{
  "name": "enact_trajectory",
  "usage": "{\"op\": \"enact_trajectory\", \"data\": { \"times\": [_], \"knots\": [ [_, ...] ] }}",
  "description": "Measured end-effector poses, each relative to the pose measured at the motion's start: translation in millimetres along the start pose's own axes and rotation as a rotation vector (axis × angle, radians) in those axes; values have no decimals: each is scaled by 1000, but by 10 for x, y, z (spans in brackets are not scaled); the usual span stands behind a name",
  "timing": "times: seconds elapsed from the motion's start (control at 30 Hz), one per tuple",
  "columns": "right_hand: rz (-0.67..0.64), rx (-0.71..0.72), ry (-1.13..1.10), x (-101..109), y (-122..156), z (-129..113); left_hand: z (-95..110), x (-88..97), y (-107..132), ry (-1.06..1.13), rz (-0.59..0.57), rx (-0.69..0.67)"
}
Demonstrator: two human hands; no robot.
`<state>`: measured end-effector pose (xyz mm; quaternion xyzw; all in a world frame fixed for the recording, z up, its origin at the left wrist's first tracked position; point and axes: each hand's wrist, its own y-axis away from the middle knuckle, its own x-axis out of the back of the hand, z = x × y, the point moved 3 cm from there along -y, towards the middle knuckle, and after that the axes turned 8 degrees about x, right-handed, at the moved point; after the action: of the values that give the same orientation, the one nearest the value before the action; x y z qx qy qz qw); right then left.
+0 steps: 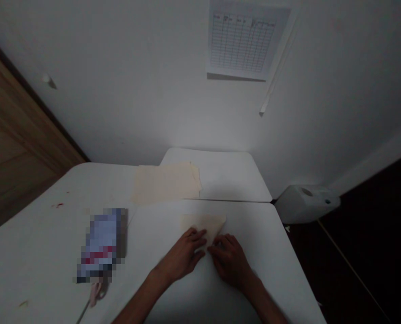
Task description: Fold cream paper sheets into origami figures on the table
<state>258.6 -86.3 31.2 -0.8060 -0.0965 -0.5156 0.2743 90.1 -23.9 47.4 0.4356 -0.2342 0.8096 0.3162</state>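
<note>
A small cream sheet [203, 221], which looks like thin paper, lies on the white table in front of me. Its right side slants in towards my hands, as if folded to a point. My left hand [187, 253] rests on the lower left part of it, fingers stretched out and thumb apart. At the lower right edge, my right hand [230, 260] has curled fingers, with thumb and forefinger pinched together at the sheet's lower tip. Both hands cover the bottom of the sheet.
A stack of larger cream sheets [166, 182] lies further back, across the joint between white tables [230, 175]. At left sits a blurred blue and red item [101, 243] with a pinkish strip [95, 293] below. A white plastic can [307, 202] stands right; a printed chart [243, 42] hangs on the wall.
</note>
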Motion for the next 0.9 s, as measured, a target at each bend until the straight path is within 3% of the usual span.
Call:
{"op": "enact_trajectory", "data": {
  "times": [0.27, 0.57, 0.9],
  "knots": [
    [-95, 63, 42, 5, 5, -33, 14, 28, -39, 29, -4, 31],
    [-47, -119, 51, -31, 28, 3, 9, 28, -48, 37, -20, 53],
    [-8, -172, 86, -32, 26, 18, -36, -25, -25, 24, -25, 61]
  ]
}}
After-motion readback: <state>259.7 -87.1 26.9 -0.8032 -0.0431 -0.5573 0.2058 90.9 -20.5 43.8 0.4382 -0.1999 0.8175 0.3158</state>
